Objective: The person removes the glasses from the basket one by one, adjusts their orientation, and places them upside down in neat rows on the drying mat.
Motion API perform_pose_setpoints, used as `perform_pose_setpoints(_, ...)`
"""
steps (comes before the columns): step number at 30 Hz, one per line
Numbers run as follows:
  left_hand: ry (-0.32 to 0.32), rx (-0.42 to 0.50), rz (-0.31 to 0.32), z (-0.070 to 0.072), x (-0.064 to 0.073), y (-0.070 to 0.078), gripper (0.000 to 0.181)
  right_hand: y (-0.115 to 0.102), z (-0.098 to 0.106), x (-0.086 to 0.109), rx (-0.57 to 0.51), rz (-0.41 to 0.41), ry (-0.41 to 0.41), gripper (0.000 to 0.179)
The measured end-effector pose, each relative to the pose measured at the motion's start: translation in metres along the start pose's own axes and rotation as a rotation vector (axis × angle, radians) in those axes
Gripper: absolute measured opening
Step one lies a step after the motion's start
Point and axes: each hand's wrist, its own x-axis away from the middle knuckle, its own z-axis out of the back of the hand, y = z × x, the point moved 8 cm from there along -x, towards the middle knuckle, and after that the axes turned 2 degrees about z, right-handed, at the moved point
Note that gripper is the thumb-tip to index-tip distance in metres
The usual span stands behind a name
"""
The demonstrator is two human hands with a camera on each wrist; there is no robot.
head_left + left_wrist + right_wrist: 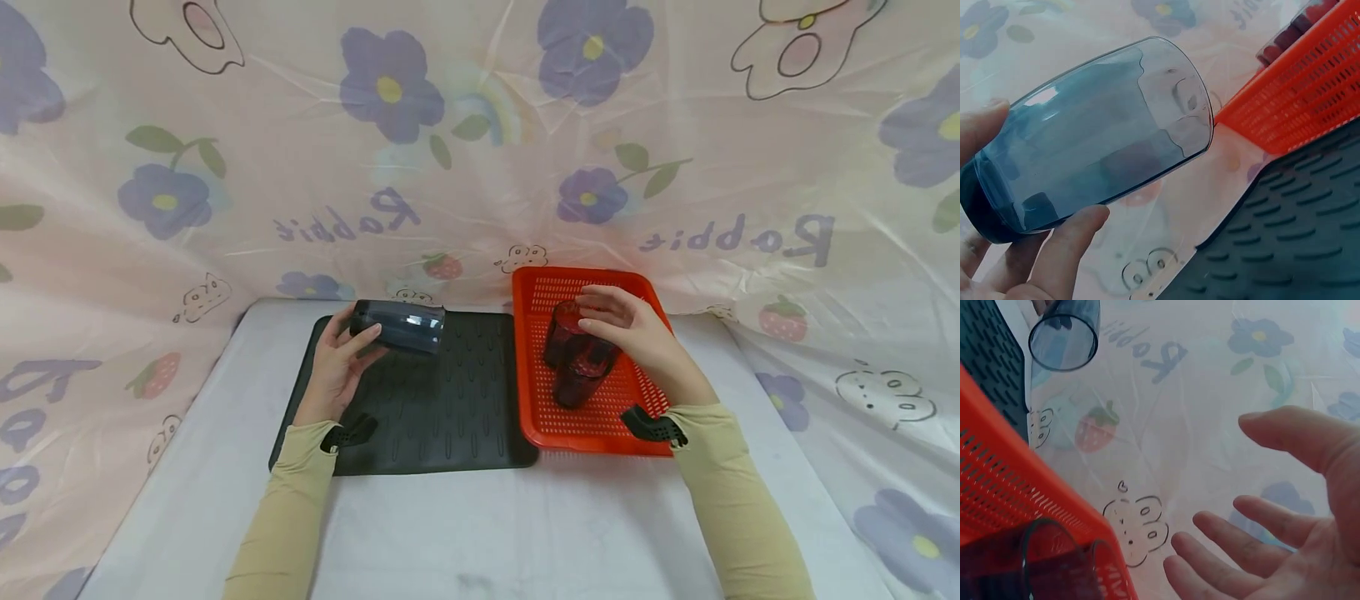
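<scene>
Just left of the basket [592, 442], the mat [461, 400]. Inside the basket, two tumblers [579, 379]. Above it, the right hand [637, 333]. Well left of it, the left hand [339, 364] with another glass [405, 327]. Beneath it, the table [442, 533]; behind, the curtain [480, 183].

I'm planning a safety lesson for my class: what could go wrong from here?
The blue glass is held sideways by the left hand alone; it could slip and fall.

The front glass and back glass are close together in the basket; the right hand, just over them, might knock one against the other.
</scene>
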Motion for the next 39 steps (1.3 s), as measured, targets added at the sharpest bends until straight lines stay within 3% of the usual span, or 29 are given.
perform_pose_setpoints(17,0.072,0.008,-0.031,0.045,0.010,0.017,0.065,0.026,0.013,0.017,0.071,-0.081,0.032,0.062)
perform_pose_setpoints(23,0.139,0.002,-0.025,0.060,0.012,0.019,0.060,0.037,0.014,0.022,0.070,-0.103,0.030,0.062)
perform_pose_setpoints(29,0.180,-0.010,-0.022,0.069,0.015,0.021,0.052,0.044,0.014,0.024,0.063,-0.123,0.031,0.064)
perform_pose_setpoints(39,0.244,-0.069,-0.006,0.083,0.021,0.023,0.056,0.051,0.014,0.025,0.051,-0.122,0.016,0.066)
